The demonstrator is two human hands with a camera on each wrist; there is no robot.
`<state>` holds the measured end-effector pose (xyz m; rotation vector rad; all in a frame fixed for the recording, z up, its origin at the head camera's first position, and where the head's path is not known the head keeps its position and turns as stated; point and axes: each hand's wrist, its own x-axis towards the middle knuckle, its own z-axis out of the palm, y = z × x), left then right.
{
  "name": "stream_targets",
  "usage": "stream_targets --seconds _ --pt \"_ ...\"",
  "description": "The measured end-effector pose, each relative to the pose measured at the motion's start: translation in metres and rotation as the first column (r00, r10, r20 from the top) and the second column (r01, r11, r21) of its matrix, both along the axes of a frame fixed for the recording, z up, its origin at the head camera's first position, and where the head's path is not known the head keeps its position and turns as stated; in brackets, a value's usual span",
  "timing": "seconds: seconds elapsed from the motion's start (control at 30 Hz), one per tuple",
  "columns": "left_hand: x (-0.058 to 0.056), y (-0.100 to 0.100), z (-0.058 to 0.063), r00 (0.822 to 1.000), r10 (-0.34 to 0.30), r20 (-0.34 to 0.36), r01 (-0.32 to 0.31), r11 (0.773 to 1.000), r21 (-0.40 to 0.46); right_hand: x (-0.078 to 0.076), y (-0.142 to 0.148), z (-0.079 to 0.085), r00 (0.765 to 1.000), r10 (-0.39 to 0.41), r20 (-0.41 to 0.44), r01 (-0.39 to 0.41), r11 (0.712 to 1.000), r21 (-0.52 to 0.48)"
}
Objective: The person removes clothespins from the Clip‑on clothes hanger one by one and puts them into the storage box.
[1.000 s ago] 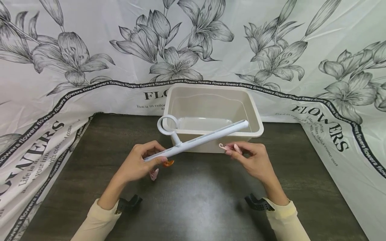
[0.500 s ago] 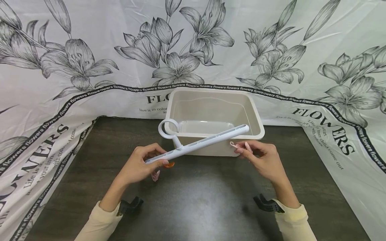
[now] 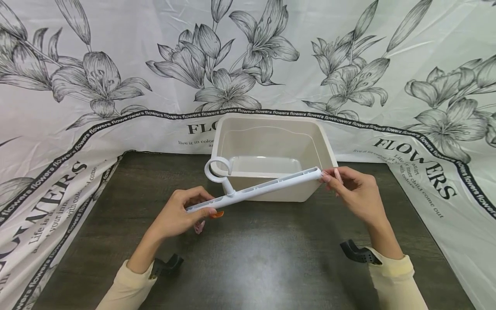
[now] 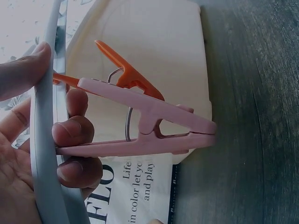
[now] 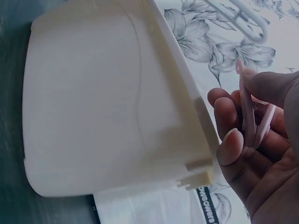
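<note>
My left hand grips the left end of a pale blue clip hanger, which slants up to the right with its round hook on top. Below that grip, a pink clothespin and an orange clothespin hang from the bar, seen side-on in the left wrist view. My right hand pinches another pink clothespin between thumb and fingers. In the head view its top end is right at the bar's right tip, partly covered by the fingers.
A beige plastic tub stands at the back of the dark table, behind the hanger. A white flower-print cloth hangs behind the tub and along both sides. Dark straps sit at both wrists.
My right hand has moved right and brought the pink clothespin to the bar's right tip. The bar's right end has dipped slightly; the left hand keeps its grip.
</note>
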<state>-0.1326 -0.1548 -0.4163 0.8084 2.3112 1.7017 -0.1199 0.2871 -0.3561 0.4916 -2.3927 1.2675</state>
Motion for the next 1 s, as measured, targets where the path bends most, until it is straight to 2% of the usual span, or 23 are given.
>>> stream_targets --seconds 0.6,1.0 --pt "-0.001 0.002 -0.002 0.998 -0.055 0.012 0.055 0.998 0.032 -0.026 0.012 0.023 0.994 -0.094 0.054 0.086 0.988 0.129" --pt "-0.001 0.003 -0.002 0.999 -0.052 0.013 0.051 0.998 0.025 -0.041 0.009 0.039 0.98 -0.165 0.114 0.137 0.966 0.219"
